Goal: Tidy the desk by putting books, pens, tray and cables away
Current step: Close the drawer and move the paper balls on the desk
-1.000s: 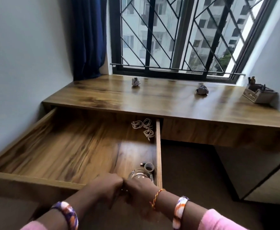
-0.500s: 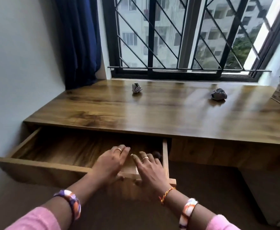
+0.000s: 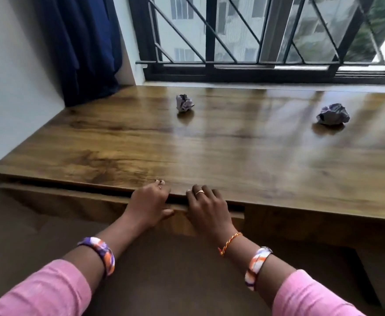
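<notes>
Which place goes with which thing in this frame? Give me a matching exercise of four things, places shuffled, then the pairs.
Things:
1. drawer
2. blue curtain
3. larger crumpled paper ball
4. smaller crumpled paper ball

Places:
A. on the desk top, far right
B. under the desk's front edge, nearly shut, both hands on its front
C. far left corner, beside the window
D. on the desk top, near the middle, toward the window

Pairs: 1-B, 2-C, 3-A, 4-D
</notes>
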A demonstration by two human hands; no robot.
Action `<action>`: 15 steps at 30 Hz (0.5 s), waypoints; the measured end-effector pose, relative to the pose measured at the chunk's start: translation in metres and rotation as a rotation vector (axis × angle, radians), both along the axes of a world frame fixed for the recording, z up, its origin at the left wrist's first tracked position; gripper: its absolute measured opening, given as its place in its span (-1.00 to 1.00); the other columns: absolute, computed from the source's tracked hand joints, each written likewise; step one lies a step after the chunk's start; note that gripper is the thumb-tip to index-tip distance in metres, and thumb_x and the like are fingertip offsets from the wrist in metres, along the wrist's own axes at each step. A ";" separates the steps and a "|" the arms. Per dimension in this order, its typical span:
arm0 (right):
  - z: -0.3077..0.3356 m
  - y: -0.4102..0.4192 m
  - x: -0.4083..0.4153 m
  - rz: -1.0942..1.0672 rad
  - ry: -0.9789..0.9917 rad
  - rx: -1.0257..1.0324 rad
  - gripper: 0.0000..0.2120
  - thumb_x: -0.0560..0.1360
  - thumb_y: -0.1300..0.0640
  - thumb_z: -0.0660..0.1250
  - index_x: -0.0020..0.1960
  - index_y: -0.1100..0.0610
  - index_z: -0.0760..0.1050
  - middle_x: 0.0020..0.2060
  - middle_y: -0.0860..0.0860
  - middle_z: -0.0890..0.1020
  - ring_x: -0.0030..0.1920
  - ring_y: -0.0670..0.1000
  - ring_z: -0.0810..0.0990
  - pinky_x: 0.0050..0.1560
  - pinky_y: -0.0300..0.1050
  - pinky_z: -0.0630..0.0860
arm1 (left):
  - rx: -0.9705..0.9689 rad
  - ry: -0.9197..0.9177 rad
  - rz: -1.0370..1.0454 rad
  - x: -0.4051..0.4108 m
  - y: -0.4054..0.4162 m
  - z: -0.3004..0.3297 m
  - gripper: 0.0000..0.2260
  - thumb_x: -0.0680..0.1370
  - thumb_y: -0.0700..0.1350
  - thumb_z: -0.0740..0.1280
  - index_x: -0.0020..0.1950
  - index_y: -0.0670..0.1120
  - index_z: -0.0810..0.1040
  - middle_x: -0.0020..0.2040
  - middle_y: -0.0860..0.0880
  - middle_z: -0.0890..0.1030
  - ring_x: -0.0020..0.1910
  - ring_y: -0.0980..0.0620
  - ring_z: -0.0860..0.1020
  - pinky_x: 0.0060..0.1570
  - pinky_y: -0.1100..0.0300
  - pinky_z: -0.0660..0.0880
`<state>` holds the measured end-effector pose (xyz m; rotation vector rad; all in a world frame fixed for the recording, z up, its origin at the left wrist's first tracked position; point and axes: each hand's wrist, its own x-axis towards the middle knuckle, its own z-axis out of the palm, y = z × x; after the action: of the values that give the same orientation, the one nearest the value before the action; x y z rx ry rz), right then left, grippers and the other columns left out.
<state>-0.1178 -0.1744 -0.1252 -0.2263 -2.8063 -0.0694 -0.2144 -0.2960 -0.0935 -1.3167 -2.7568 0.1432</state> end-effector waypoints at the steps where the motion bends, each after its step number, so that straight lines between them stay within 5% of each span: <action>1: 0.000 0.001 -0.005 0.012 0.042 0.018 -0.76 0.17 0.08 0.48 -0.18 0.10 0.59 -0.23 0.06 0.64 -0.27 0.07 0.60 -0.31 -0.16 0.50 | -0.012 0.030 -0.003 0.001 0.005 0.001 -0.53 0.24 0.08 0.55 0.02 -0.14 0.56 0.03 -0.14 0.63 0.03 -0.10 0.62 -0.15 0.13 0.56; 3: 0.004 0.004 -0.012 0.011 0.080 0.054 -0.88 0.29 0.18 0.27 -0.23 0.07 0.56 -0.28 0.04 0.62 -0.32 0.05 0.58 -0.36 -0.18 0.46 | -0.023 0.121 -0.051 0.000 0.013 0.000 -0.52 -0.10 0.01 0.65 -0.32 -0.12 0.57 -0.39 -0.07 0.60 -0.41 -0.06 0.61 -0.58 0.24 0.45; 5: 0.008 0.006 -0.017 -0.011 0.131 0.058 -0.75 0.33 0.18 0.09 -0.29 0.06 0.55 -0.35 0.01 0.60 -0.37 0.04 0.56 -0.41 -0.19 0.42 | 0.030 0.175 -0.059 -0.007 0.018 -0.004 -0.52 -0.19 -0.06 0.63 -0.39 -0.12 0.53 -0.46 -0.06 0.56 -0.50 -0.06 0.57 -0.66 0.26 0.39; 8: 0.010 0.006 -0.017 0.040 0.130 0.027 -0.66 0.36 0.10 0.01 -0.35 0.07 0.54 -0.42 0.00 0.57 -0.42 0.04 0.55 -0.47 -0.20 0.38 | -0.014 0.043 -0.036 -0.014 0.022 0.006 -0.61 0.15 -0.04 0.58 -0.15 -0.14 0.54 -0.17 -0.11 0.59 -0.16 -0.15 0.61 -0.35 0.11 0.54; 10: 0.018 0.013 -0.020 0.073 0.067 -0.016 -0.70 0.34 0.07 0.05 -0.37 0.05 0.54 -0.43 -0.02 0.57 -0.42 0.01 0.57 -0.48 -0.26 0.35 | -0.132 -0.083 -0.025 -0.030 0.033 0.024 -0.68 0.34 0.07 0.44 -0.03 -0.06 0.50 -0.02 -0.04 0.55 0.03 -0.08 0.55 -0.16 0.15 0.46; 12: 0.033 0.032 -0.027 0.154 -0.110 -0.185 -0.76 0.37 0.07 0.16 -0.27 0.07 0.59 -0.32 0.01 0.63 -0.30 0.04 0.61 -0.42 -0.24 0.36 | -0.224 -0.384 0.011 -0.053 0.050 0.048 -0.70 0.34 0.13 0.46 -0.09 -0.02 0.52 -0.12 0.04 0.56 -0.06 0.02 0.56 -0.21 0.18 0.44; 15: 0.054 0.088 -0.040 0.197 -0.314 -0.580 -0.83 0.45 0.02 0.34 -0.04 0.07 0.60 -0.12 0.03 0.68 -0.12 0.05 0.61 -0.22 -0.16 0.44 | 0.026 -0.596 0.022 -0.102 0.096 0.062 -0.71 0.35 0.10 0.48 -0.04 -0.03 0.58 -0.09 0.04 0.62 -0.13 0.11 0.55 -0.16 0.25 0.48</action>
<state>-0.1580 -0.0863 -0.0712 -0.0702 -3.0694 0.8278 -0.3163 -0.2002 -0.0312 -1.5229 -3.2266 -0.3408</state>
